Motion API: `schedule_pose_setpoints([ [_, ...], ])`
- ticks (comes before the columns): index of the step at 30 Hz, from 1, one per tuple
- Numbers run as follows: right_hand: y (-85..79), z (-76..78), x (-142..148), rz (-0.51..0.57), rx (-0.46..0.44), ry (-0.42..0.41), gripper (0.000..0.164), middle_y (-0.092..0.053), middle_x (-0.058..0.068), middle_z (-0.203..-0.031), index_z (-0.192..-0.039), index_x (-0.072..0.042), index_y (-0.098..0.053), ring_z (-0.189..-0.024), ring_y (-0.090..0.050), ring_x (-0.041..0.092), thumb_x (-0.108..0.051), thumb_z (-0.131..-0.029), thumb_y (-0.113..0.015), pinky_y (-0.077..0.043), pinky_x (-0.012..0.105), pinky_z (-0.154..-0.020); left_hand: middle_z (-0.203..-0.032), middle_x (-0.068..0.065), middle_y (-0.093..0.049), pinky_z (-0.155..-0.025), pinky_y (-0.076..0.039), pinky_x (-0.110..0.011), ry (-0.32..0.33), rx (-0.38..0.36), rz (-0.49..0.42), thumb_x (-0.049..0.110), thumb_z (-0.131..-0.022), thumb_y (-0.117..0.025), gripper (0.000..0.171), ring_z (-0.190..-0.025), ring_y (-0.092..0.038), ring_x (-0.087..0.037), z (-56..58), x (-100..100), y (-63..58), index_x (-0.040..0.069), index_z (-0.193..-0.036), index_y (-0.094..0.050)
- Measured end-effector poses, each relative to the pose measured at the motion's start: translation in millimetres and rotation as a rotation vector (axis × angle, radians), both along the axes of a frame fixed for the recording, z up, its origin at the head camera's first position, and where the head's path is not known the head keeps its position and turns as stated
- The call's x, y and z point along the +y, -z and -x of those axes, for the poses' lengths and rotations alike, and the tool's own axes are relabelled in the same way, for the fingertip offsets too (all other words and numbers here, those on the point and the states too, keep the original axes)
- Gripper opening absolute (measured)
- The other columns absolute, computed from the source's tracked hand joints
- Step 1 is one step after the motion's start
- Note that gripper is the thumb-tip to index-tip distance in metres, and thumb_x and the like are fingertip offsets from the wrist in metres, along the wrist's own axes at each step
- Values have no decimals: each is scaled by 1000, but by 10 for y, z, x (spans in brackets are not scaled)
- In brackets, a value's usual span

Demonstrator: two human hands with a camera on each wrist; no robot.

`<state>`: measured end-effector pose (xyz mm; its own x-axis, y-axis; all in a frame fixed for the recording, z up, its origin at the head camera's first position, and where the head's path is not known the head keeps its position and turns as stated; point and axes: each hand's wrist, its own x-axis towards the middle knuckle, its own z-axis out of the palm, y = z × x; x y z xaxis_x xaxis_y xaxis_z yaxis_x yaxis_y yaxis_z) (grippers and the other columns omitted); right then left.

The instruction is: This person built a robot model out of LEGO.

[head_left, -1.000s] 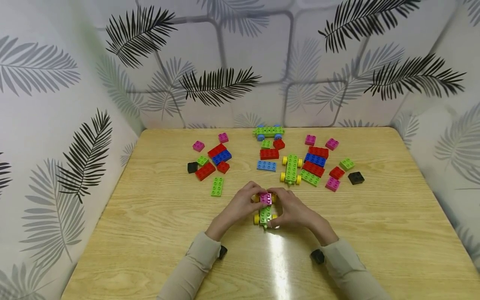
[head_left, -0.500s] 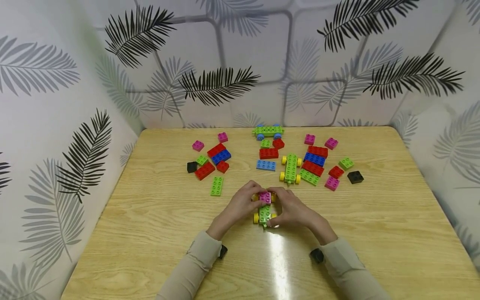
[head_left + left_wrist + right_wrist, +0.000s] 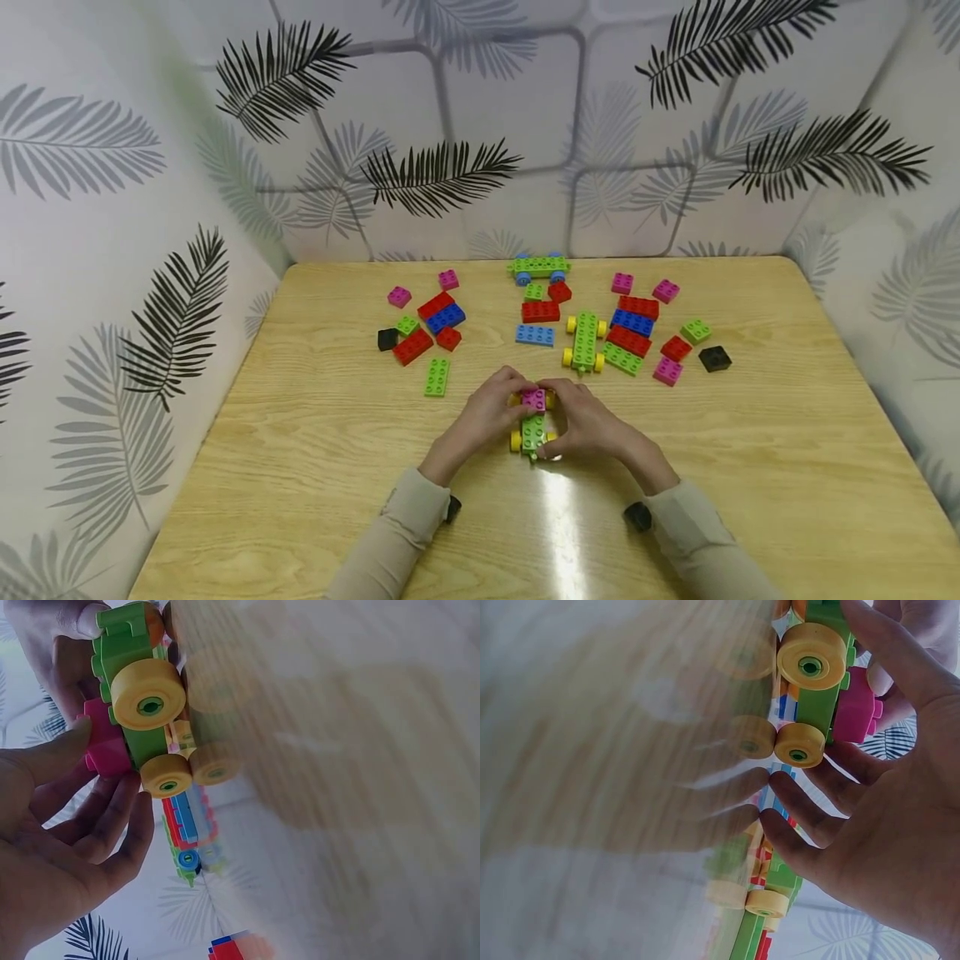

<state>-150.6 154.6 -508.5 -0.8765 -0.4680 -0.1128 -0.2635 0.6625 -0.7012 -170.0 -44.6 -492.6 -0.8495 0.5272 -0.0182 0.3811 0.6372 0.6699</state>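
A green toy car base [image 3: 533, 432] with yellow wheels stands on the table in front of the person. On its far end sits a pink brick [image 3: 535, 400], studs up. The left hand [image 3: 487, 410] pinches this brick between thumb and fingers, as the left wrist view also shows, where the pink brick [image 3: 107, 741] is pressed close against the base. From the other side, the right hand [image 3: 588, 421] holds the base, thumb at the near end and fingers around the far end. In the right wrist view its lower fingers reach down beside a yellow wheel [image 3: 800, 745].
Beyond the hands stands a second green base [image 3: 585, 340] with yellow wheels. A green base [image 3: 540, 267] with blue wheels is at the back edge. A light blue brick [image 3: 535, 335] and a green brick [image 3: 437, 377] lie nearer; several bricks are scattered left and right.
The head view has tilted slightly, so everything sits a little lower in it. Both hands keep their hold on the pink brick and the car base.
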Motion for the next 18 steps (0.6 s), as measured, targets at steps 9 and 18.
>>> schedule_pose_setpoints([
  [9, -26, -24, -14, 14, 7, -2, 96, -42, 17, -143, -141, -3, -38, -130, -37, 38, -37, -67, -88, -32, 55, -106, -105, -2, -54, -81, -47, -25, 20, 29, 24, 16, -93, -66, 30, -96, -55, -22, 9, 1, 4, 4, -121, -66],
  [18, -17, -14, -17, 10, 18, -3, 97, -43, 17, -142, -141, -3, -38, -130, -38, 37, -40, -66, -88, -33, 55, -106, -102, 0, -54, -79, -46, -24, 15, 9, 46, 17, -91, -67, 30, -94, -55, -21, 44, 2, -14, 5, -119, -67],
])
